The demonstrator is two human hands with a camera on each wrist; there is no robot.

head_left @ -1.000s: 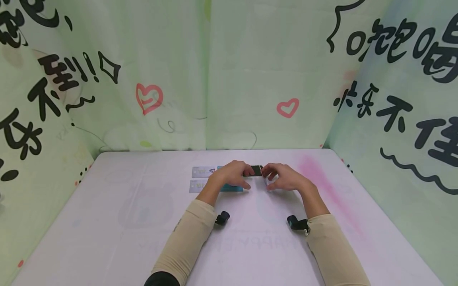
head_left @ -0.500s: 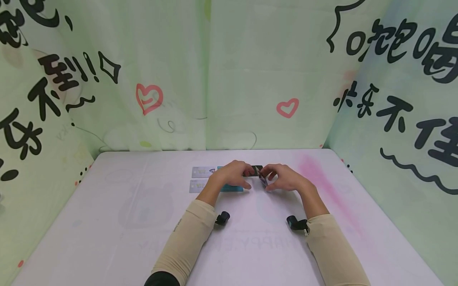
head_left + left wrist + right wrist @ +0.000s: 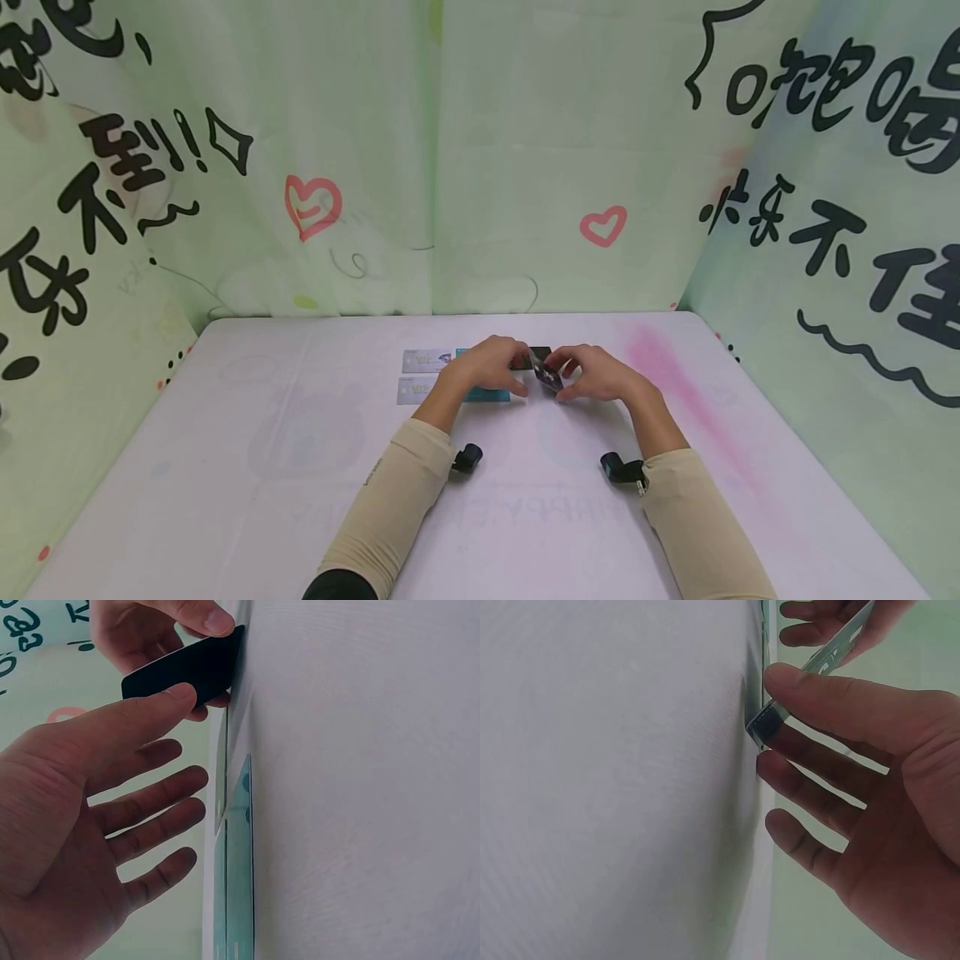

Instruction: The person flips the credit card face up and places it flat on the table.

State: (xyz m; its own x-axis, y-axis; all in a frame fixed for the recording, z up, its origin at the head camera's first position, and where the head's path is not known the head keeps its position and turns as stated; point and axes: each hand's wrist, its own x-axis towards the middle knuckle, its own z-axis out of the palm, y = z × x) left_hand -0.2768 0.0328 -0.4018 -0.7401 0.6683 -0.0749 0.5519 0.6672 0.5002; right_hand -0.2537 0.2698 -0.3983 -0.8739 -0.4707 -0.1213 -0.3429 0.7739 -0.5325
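My right hand (image 3: 598, 372) pinches a thin dark card (image 3: 549, 377) between thumb and fingers, tilted over the table. The left wrist view shows the card's plain black face (image 3: 206, 664); the right wrist view shows its other, printed side (image 3: 832, 654). My left hand (image 3: 487, 363) hovers beside it, fingers spread and nearly straight, and its thumb (image 3: 169, 701) overlaps the card's edge in the left wrist view. Behind the held card lies a black card (image 3: 542, 352) on the table. A teal card (image 3: 487, 395) is partly hidden under my left hand.
Two silvery VIP cards (image 3: 422, 362) lie at the left end of the rows. The white table (image 3: 300, 467) meets a pale green curtain (image 3: 495, 250) with drawn hearts and writing. Black wrist-worn cameras (image 3: 468, 458) stick out from both sleeves.
The card in my right hand has turned from nearly edge-on to a leftward tilt, its upper corner swinging toward my left fingers. Both hands have stayed almost in place.
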